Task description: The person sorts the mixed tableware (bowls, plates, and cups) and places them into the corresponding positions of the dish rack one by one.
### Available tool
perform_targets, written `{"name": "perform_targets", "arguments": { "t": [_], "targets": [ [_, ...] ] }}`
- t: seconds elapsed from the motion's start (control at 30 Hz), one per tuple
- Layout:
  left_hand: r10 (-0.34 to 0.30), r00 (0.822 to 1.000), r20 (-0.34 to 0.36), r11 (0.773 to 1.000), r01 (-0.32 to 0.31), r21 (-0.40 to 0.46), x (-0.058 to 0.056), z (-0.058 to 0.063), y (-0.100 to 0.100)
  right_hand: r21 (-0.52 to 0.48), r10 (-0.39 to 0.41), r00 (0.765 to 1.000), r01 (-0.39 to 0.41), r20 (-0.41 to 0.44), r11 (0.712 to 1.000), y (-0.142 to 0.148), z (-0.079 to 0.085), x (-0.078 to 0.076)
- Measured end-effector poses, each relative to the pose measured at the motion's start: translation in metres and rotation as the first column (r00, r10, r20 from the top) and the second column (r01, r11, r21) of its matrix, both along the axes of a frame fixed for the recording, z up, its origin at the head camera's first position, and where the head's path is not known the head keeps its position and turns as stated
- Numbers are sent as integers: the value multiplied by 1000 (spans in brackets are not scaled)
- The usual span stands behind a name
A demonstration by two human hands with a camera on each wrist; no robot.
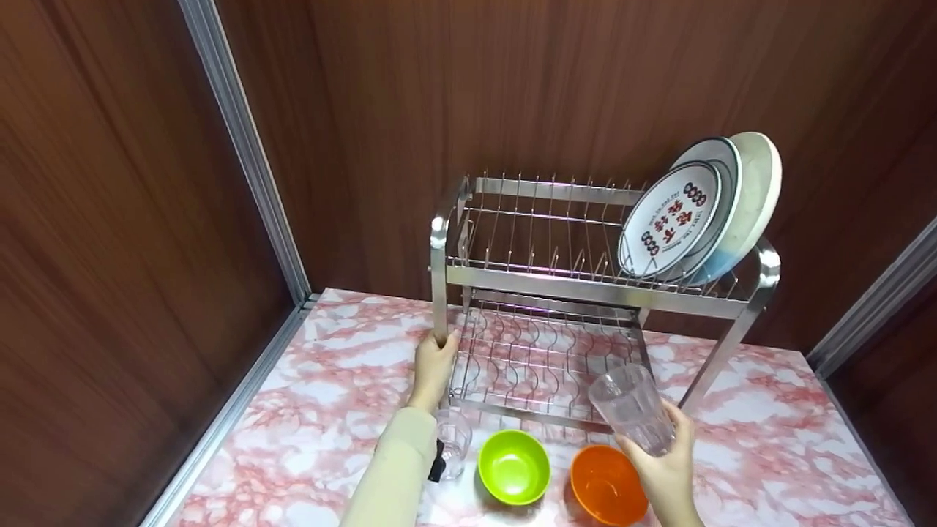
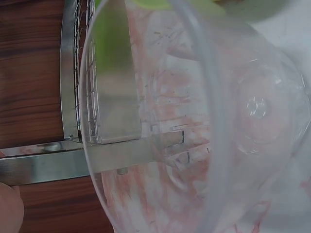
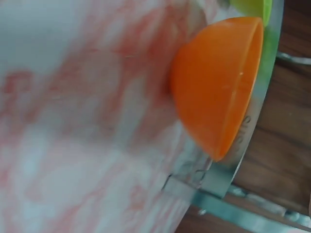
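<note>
Clear tumbler [image 1: 631, 410] is in the right hand [image 1: 666, 454], off the table, leaning with its mouth toward far left and its base toward near right. Right hand holds it low on the body, thumb on the near left side, fingers on the right side. Tumbler shows in front of the right part of the lower tier of the dish rack [image 1: 593, 288]; contact between the two cannot be told.

Left hand [image 1: 434, 362] grips the near left leg of the rack, low down, fingers about the metal. Rack stands upright, two tiers of wire.

Near side of the rack, left to right: second clear glass [image 1: 455, 443] beside the left sleeve [image 1: 392, 468]; green bowl [image 1: 514, 468], upright; orange bowl [image 1: 600, 487], upright, partly hidden by the right hand in the head view. The two bowls stand apart, with a narrow gap between.

Upper tier, right end: several plates [image 1: 662, 223] on edge, leaning; front one white with red and dark lettering, rearmost pale with blue low down.

Table [image 1: 307, 410]: red and white marbled. Far side: brown wood-grain wall [image 1: 549, 88]
</note>
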State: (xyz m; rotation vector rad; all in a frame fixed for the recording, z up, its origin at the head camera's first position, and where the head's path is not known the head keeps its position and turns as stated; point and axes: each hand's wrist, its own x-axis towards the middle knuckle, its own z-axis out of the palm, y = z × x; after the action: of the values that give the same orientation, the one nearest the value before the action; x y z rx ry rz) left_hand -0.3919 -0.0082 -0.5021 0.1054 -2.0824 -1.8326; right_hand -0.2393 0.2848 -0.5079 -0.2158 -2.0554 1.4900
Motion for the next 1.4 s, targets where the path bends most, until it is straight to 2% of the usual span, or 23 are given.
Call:
{"name": "perform_targets", "arguments": {
  "t": [0.1,0.2,0.3,0.5,0.57,0.7,1.0,1.17,1.23,1.4],
  "targets": [
    [6,1000,1,1000,-6,0,-1,-1,1,51,32,997,-29,-72,998,-7,2,-13],
    [24,1000,-6,1000,-24,-18,-1,0,2,103,47,994,-37,-98,994,-14,3,-25],
    [43,999,-20,999,-43,-25,-1,0,2,123,67,995,-58,-73,991,-19,4,-36],
    [60,997,-43,998,-61,-15,-1,1,2,55,118,992,-120,39,991,-29,9,-59],
    [64,997,-50,998,-65,-14,-1,1,2,54,134,990,-137,49,989,-33,12,-68],
    [74,995,-61,997,-75,-13,-2,0,2,123,159,987,-162,33,979,-43,19,-87],
    [82,993,-80,996,-83,-10,-4,-3,3,354,182,980,-197,77,914,-64,26,-124],
    [83,992,-90,996,-85,-21,-4,-5,3,433,189,981,-187,40,882,-76,22,-144],
    [85,992,-95,996,-87,-19,-4,-5,3,467,178,983,-177,42,866,-81,19,-152],
    [74,994,-84,997,-76,-19,-4,-6,4,532,113,987,-157,114,832,-89,10,-165]
  ]
}}
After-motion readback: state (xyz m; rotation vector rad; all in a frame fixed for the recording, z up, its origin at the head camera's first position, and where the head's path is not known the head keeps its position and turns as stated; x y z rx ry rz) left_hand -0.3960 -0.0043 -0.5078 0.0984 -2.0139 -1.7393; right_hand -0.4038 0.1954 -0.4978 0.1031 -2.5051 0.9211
